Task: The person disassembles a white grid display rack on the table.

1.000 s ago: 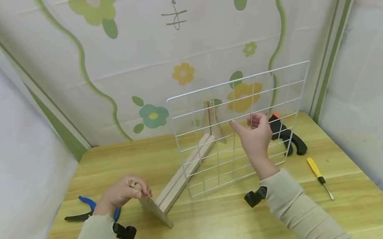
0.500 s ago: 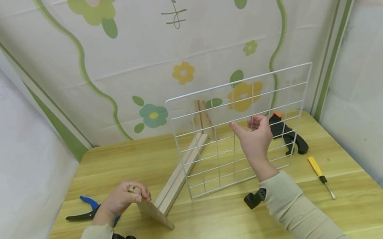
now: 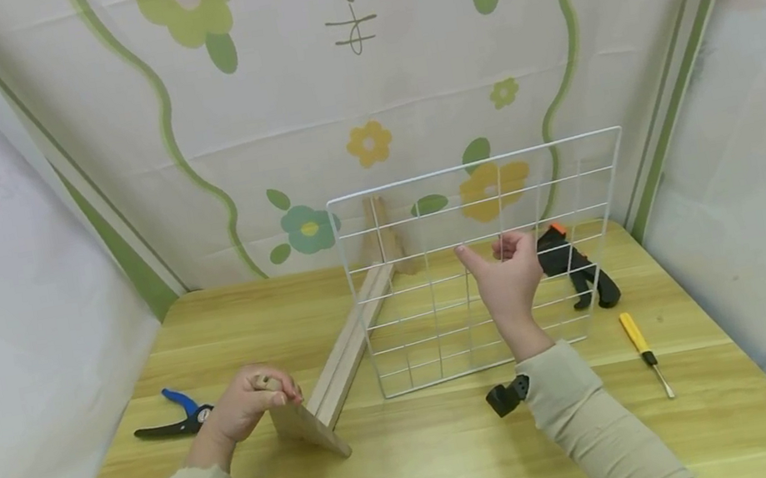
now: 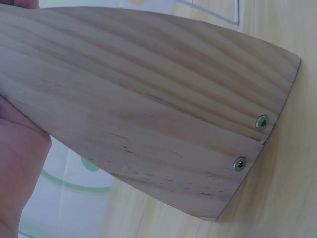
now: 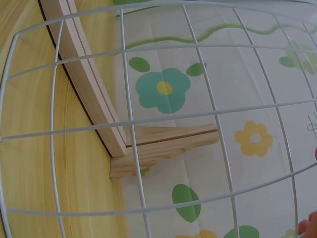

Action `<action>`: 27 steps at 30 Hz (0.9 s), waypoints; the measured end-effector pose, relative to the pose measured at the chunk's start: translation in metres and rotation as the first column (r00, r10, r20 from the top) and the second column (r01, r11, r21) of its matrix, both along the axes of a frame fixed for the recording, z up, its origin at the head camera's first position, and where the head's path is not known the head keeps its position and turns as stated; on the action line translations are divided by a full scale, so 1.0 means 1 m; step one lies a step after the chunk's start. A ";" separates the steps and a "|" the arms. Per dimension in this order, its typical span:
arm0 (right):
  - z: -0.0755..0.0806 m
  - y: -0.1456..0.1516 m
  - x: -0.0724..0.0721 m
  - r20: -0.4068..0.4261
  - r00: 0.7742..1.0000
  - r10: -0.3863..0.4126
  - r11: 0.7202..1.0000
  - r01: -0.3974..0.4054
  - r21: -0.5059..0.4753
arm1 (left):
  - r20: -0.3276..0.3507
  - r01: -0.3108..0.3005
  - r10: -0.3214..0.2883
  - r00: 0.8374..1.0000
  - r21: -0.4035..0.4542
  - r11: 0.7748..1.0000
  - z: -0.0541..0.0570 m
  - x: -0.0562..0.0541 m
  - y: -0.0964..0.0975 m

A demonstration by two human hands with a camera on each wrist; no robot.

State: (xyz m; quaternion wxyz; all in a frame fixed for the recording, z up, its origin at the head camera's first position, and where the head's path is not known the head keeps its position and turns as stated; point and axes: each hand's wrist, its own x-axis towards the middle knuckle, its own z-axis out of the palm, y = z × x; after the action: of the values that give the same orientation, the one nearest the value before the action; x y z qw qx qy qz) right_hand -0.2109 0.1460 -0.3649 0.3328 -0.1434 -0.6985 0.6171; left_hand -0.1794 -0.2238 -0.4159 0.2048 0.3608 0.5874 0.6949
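My left hand grips the top of the near upright end piece of a wooden stand. Two bolt heads show near the base of that end piece in the left wrist view. A grooved bar joins it to the far end piece, which has a slot down its inner face in the right wrist view. In my right hand is a white wire grid panel, held upright just right of the stand. The thumb lies on the near side and the curled fingers reach through the grid.
Blue-handled pliers lie left of my left hand. Beyond the panel's right side is a black tool with orange parts. A yellow-handled screwdriver lies on the wooden table at the right. A flowered cloth hangs behind.
The far end of the stand has swung left, away from the panel's middle, with my left hand on the near end. The wire grid panel stays nearly in place in my right hand.
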 end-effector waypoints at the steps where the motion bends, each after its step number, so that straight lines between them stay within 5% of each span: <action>1: 0.000 0.000 0.000 0.001 1.000 -0.001 1.000 0.001 0.002 | -0.002 -0.013 0.013 1.000 0.000 1.000 0.000 0.001 0.000; 13: -0.004 -0.001 -0.010 0.023 1.000 -0.015 0.999 0.015 0.034 | -0.032 -0.139 0.138 0.990 -0.024 0.990 -0.004 0.013 0.001; 27: -0.010 0.001 -0.028 -0.002 1.000 0.003 0.994 -0.003 0.110 | -0.077 -0.159 0.160 0.984 0.023 0.987 -0.003 0.021 0.006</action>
State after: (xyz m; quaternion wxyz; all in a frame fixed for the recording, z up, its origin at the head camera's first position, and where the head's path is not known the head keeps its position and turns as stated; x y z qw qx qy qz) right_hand -0.2390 0.1467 -0.3746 0.3399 -0.1233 -0.7313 0.5784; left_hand -0.1587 -0.2180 -0.4193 0.1222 0.3414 0.6160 0.6993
